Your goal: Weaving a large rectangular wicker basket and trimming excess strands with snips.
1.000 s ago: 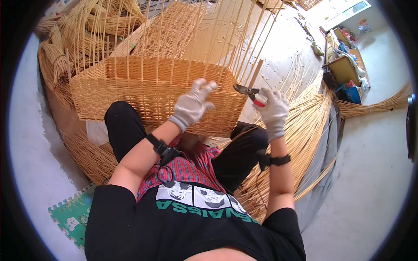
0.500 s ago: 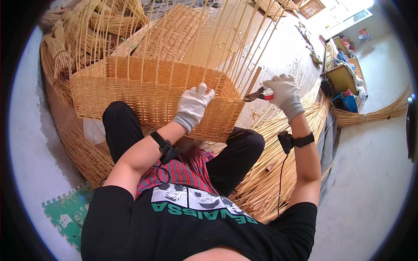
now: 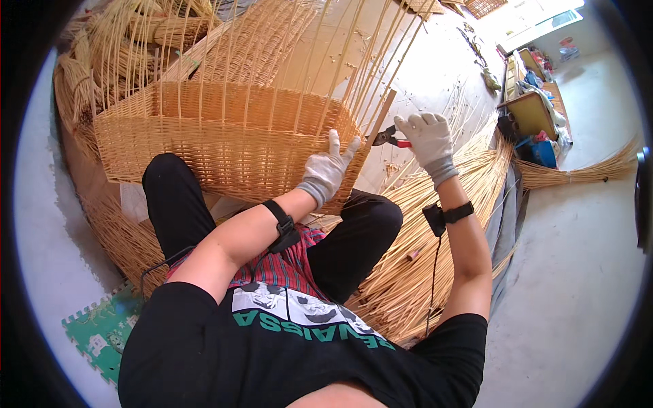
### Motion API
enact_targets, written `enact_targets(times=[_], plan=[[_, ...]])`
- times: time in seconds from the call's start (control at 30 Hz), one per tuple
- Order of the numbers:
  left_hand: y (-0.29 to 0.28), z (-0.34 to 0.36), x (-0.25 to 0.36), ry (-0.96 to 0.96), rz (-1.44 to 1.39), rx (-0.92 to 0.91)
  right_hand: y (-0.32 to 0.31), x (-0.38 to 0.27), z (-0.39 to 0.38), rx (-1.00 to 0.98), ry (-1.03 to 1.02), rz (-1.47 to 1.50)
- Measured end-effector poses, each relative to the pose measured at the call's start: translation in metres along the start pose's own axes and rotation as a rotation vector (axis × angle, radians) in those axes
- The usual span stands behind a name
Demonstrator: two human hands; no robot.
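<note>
A woven wicker basket [image 3: 211, 136] with tall upright stakes rests on my black-clad legs. My gloved left hand [image 3: 326, 173] is at the front wall near its right end, index and middle fingers extended and apart, nothing visible in them. My gloved right hand [image 3: 427, 139] is closed on pruning shears [image 3: 385, 137] with red grips. Their dark blades are at the basket's right corner, beside a flat wooden strip [image 3: 380, 112]; whether they touch a stake is too small to tell.
Straw-coloured rods [image 3: 435, 238] lie heaped at my right, with a tied bundle [image 3: 571, 175] beyond. More bundles [image 3: 102, 81] and a woven panel [image 3: 258, 41] are behind the basket. A cluttered bench [image 3: 530, 109] stands at back right; a green foam mat [image 3: 95, 340] lies at lower left.
My left hand has moved rightward along the front wall toward the corner. My right hand has risen, and the shears now sit closer to that corner. The basket appears further left in view.
</note>
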State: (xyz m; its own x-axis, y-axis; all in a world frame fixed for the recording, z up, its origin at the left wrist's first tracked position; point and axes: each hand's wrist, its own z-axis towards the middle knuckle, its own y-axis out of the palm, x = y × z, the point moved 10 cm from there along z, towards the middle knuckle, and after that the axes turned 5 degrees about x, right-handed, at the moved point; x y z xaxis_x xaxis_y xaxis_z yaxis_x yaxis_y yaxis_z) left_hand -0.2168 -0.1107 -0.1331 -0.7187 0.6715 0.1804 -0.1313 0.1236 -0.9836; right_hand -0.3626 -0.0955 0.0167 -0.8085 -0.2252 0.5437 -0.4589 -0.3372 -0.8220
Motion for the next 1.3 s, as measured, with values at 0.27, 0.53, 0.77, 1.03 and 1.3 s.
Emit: enact_targets(times=[0.27, 0.53, 0.77, 1.03, 1.3], plan=[[0.008, 0.037, -0.019, 0.021, -0.483, -0.082, 0.03, 0.061, -0.092, 0.025, 0.639, 0.371], [-0.109, 0.007, -0.071, 0.07, -0.777, -0.054, 0.147, -0.063, -0.153, 0.168, 1.584, 1.698], [-0.302, -0.129, -0.201, -0.164, -0.983, 0.244, 0.124, -0.167, -0.062, -0.043, 1.374, 2.005], [-0.39, -0.271, -0.256, 0.013, -0.949, 0.458, 0.055, -0.271, -0.015, -0.023, 1.075, 2.247], [-0.39, -0.324, -0.206, 0.07, -0.958, 0.477, 0.001, -0.274, -0.077, 0.172, 1.148, 2.132]])
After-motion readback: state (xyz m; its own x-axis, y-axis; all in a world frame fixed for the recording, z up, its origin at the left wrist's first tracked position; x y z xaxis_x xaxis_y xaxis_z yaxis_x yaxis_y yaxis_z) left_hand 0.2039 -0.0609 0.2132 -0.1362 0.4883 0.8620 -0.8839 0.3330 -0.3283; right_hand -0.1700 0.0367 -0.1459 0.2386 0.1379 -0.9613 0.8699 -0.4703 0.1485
